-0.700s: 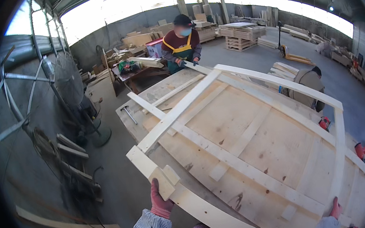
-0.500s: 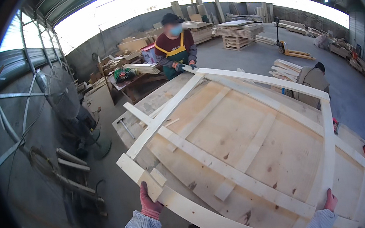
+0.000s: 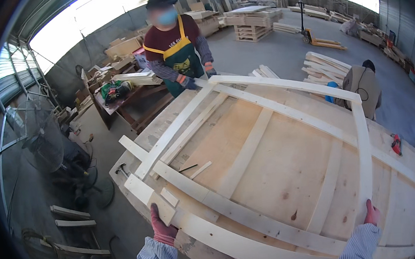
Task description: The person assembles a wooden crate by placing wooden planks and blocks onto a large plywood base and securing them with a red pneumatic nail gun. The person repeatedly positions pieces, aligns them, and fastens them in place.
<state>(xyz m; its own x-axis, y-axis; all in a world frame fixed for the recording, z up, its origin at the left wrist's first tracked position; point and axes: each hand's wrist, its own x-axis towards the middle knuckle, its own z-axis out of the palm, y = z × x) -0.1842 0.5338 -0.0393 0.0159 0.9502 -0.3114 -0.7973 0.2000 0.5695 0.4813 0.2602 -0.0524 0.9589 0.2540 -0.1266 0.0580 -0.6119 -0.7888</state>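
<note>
A light rectangular wooden frame [image 3: 179,123] is held above the worktable. My left hand [image 3: 163,227], in a pink glove, grips its near left corner, next to a small wood block [image 3: 169,197]. Near the right end, my right hand [image 3: 372,213], also in a pink glove, is closed around the side rail. Across the table, a person [image 3: 172,48] with gloved hands holds the far left corner. Beneath lies another slatted frame [image 3: 256,219] on a plywood panel [image 3: 297,176]. My fingers under the wood are hidden.
A hammer [image 3: 122,170] lies at the table's left edge, and a red tool [image 3: 396,145] rests on the right side. Another person [image 3: 362,87] bends beyond the table near stacked boards [image 3: 325,68]. A standing fan [image 3: 44,145] is on the left; a pallet jack [image 3: 326,43] stands farther back.
The held frame has shifted left over the table, uncovering the red tool and coming closer to the hammer. My view has turned somewhat. Both hands keep their grip.
</note>
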